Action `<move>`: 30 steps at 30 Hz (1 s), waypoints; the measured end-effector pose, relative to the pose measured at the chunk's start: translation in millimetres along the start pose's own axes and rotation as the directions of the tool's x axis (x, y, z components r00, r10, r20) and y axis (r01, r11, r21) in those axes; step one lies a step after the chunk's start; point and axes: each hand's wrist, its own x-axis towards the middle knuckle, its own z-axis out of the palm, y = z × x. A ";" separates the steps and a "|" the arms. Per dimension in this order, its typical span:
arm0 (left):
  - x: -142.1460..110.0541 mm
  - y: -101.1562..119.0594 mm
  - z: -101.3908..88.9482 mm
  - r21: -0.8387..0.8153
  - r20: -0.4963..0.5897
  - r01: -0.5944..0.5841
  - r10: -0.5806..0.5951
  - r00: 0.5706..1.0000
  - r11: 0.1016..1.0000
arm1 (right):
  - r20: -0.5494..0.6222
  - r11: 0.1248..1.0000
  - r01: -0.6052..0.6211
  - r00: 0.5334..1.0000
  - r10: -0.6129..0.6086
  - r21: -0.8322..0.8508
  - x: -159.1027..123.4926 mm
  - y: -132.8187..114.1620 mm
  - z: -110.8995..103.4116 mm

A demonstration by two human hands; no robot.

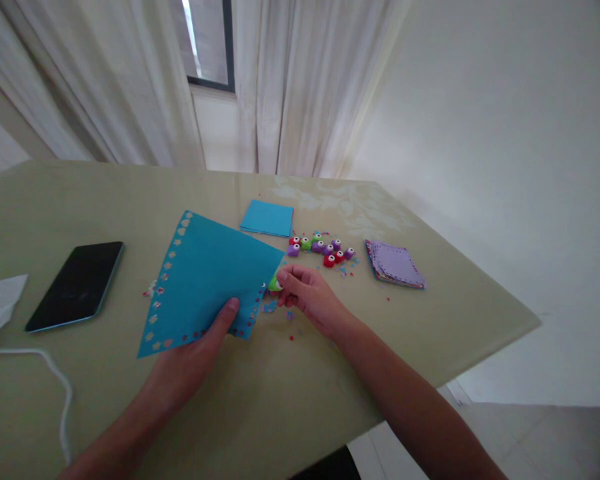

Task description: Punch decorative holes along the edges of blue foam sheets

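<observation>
My left hand [207, 340] grips a sheet of blue paper [205, 277] by its lower edge, thumb on top. Small shapes are punched out along the sheet's left, lower and lower right edges. At the sheet's right edge, my right hand [307, 293] is closed on a small green craft punch [275, 283], partly hidden by the fingers and paper. Beyond the hands sits a cluster of red, green and purple craft punches [317, 247] with eye-like circles on them. Bits of punched paper [290, 315] lie scattered beneath and around my right hand.
A stack of blue paper [267, 218] lies behind the sheet. On the right is a pile of purple paper [395, 264] with punched edges. To the left are a dark tablet [77, 283], a white sheet [0, 303] and a white cable [63, 393]. The table's right edge slants toward the wall.
</observation>
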 end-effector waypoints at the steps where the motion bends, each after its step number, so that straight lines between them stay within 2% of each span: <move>1: 0.4 2.0 -1.2 -0.005 -0.010 0.021 -0.021 1.000 1.000 | 0.001 1.000 0.002 1.000 -0.002 -0.002 0.1 0.0 0.0; 4: 1.0 7.5 -2.7 -0.025 -0.036 0.050 -0.051 0.998 0.998 | -0.002 1.000 0.000 1.000 0.000 -0.005 0.0 -0.1 -0.4; 8: 1.6 10.9 -2.0 -0.011 -0.004 0.077 -0.078 0.997 0.997 | -0.005 1.000 -0.004 1.000 0.003 -0.007 -0.7 0.2 -0.7; 14: 0.9 6.4 -0.9 -0.001 -0.035 0.108 -0.108 0.994 0.994 | -0.003 1.000 -0.005 1.000 0.005 -0.007 -1.0 0.4 -0.4; 20: -0.7 0.3 -2.0 -0.018 0.021 0.074 -0.073 0.997 0.997 | 0.003 1.000 -0.004 1.000 0.004 -0.008 -1.9 -0.3 0.5; 25: 1.4 0.8 -2.4 0.022 -0.025 0.026 -0.025 0.999 0.999 | -0.001 1.000 0.000 1.000 0.000 -0.010 -2.2 0.0 0.5; 30: 0.0 -4.1 1.1 0.047 -0.004 -0.010 0.010 1.000 0.999 | 0.004 1.000 -0.009 1.000 0.009 -0.013 -1.9 -0.1 0.9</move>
